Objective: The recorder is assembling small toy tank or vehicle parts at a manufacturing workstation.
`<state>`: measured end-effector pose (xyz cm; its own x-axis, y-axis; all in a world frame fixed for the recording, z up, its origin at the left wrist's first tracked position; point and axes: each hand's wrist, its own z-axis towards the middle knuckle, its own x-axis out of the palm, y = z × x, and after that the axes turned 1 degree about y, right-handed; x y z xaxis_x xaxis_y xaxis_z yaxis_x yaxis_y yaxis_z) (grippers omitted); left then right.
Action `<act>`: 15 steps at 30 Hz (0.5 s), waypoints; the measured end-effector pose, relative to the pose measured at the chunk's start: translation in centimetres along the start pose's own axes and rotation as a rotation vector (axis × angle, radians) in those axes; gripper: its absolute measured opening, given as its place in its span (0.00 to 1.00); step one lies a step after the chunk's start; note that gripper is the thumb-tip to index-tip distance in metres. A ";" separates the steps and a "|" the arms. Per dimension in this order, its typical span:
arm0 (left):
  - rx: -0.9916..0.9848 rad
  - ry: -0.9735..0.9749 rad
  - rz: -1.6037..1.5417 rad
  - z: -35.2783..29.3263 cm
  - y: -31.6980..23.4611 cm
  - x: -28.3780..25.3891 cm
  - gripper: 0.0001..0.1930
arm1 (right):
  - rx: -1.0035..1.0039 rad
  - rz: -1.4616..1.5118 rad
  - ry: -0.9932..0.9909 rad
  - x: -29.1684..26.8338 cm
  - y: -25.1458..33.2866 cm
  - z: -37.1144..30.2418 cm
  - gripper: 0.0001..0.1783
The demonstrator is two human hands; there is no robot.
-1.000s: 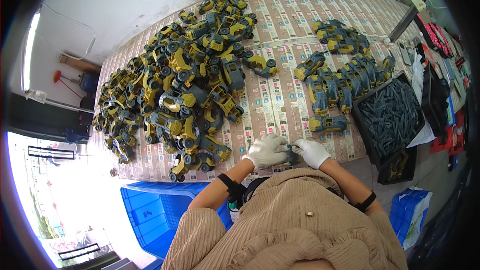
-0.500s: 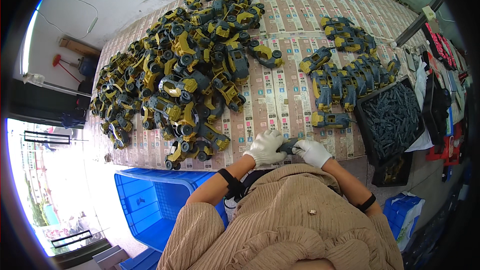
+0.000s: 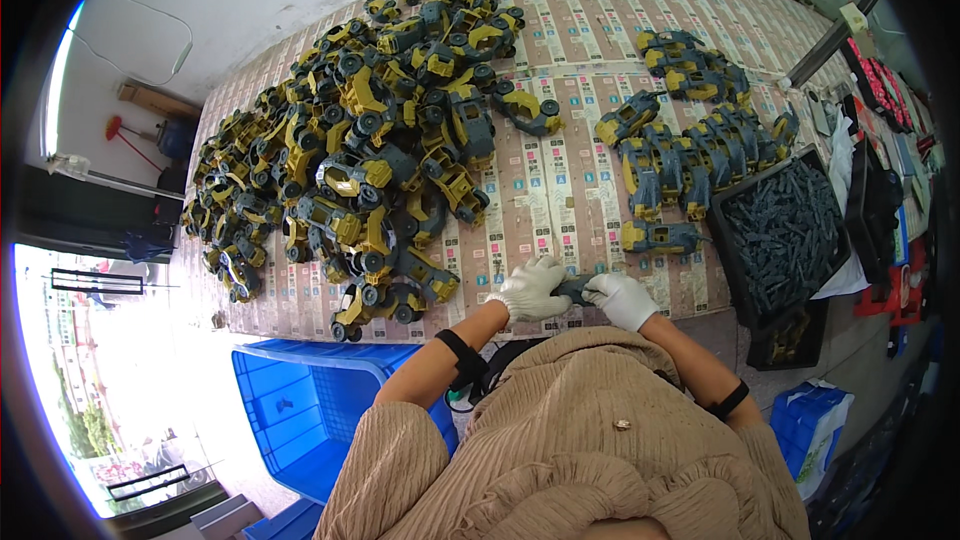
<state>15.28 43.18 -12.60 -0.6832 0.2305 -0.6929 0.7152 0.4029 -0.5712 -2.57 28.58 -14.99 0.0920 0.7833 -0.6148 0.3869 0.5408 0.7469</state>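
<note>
Both my hands wear white gloves and are together at the table's near edge. My left hand [image 3: 533,290] is closed round a toy vehicle [image 3: 573,290], of which only a dark grey portion shows between the gloves. At its right side my right hand [image 3: 622,301] has its fingers pinched against the same piece. How the fingertips grip it is mostly hidden. Beyond my right hand a yellow-and-grey toy vehicle [image 3: 662,237] lies on the table, in front of a row of similar grey vehicle bodies [image 3: 690,165].
A large heap of yellow-and-grey toy vehicles [image 3: 350,160] covers the table's left half. To the right sits a black tray [image 3: 728,265] full of small dark grey parts. Below the table edge stand a blue crate [image 3: 275,410] and a smaller blue box [image 3: 795,430].
My right hand has shifted slightly left and up against the grey piece. My left hand stays closed round it, almost in the same spot.
</note>
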 end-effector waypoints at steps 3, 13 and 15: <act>-0.023 0.014 -0.071 0.0 -0.2 -0.5 0.28 | -0.184 -0.184 -0.027 -0.2 -0.1 0.1 0.08; -0.102 0.141 -0.163 1.4 0.0 0.0 0.30 | -0.159 -0.186 0.036 -0.9 0.8 0.1 0.12; -0.094 0.118 -0.179 1.3 -0.5 -0.3 0.31 | 0.120 -0.133 0.286 -1.8 1.3 0.8 0.24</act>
<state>15.34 41.79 -12.72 -0.8141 0.2475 -0.5253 0.5682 0.5261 -0.6327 -1.46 27.61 -13.12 -0.2213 0.7715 -0.5965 0.4851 0.6177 0.6189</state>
